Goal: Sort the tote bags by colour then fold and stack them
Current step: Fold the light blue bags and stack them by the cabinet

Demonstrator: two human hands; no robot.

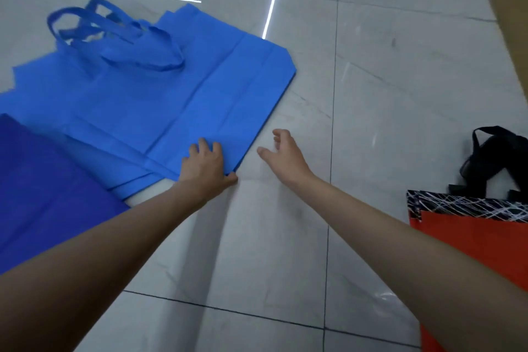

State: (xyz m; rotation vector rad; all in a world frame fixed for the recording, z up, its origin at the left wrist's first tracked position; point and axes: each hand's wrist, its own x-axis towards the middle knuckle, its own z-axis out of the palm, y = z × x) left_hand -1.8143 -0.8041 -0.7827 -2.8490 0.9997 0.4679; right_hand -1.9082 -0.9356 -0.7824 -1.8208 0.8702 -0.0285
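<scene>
Glossy pale tiled floor (400, 80) w/ dark grout lines & streaks of reflected light. The light-blue tote stack (171, 88) lies flat on it, handles (114, 34) bunched at its far-left end.

The left hand (204, 168) is on the stack's near corner: fingers (204, 146) bent down close together on top, thumb at the corner tip against the edge. It reads as a pinch of that corner, though how many layers it has can't be told. The right hand (285, 157) hovers just right of the stack's right edge, apart from the fabric, fingers (281, 134) loosely curled & spread, holding nothing.

Step in hand, prob.: squaring or folding the stack. To do it well, get the right hand onto the right edge farther up so both hands take one side. Take all layers together, since the near-corner edges are fanned & not flush. Tuck the handles inside the outline before folding, else they'll bulge. Carry the edge over in one sweep & press the crease flat.

Count: light-blue totes, at least 3 layers showing at the near corner, exact no. unclear. Dark-blue tote (43, 180), 1 seen, left of the stack & overlapping its near-left part. Orange tote (471, 243) w/ black-&-white band (468, 208) & black handles (491, 157), 1 for sure, well right of the stack. Colours look sorted into separate spots.
</scene>
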